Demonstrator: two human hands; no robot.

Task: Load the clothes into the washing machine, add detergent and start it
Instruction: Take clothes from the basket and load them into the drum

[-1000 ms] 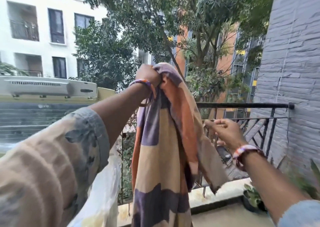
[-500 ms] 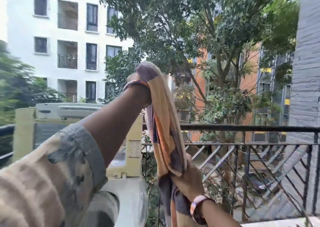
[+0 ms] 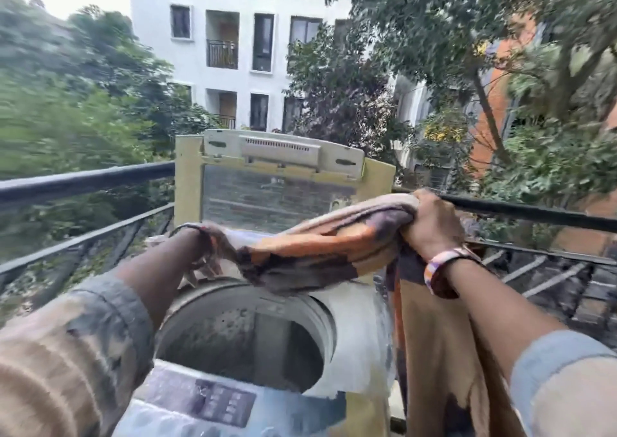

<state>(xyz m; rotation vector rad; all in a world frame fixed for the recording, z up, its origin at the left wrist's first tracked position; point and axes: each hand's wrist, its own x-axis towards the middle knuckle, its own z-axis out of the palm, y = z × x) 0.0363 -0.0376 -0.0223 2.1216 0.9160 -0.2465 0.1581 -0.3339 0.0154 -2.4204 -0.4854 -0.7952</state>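
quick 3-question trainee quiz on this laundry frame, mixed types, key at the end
1. True or false: the washing machine lid is closed.
2. Which hand grips the patterned cloth at its higher end? A) left hand B) right hand C) neither
3. Fill in: part of the cloth hangs down outside the machine, below the ___ hand.

Key
1. False: the lid stands raised and the drum is open.
2. B.
3. Right.

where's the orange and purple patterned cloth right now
In the head view the orange and purple patterned cloth stretches between the left hand and right hand, above the open washing machine drum, its right end hanging down.
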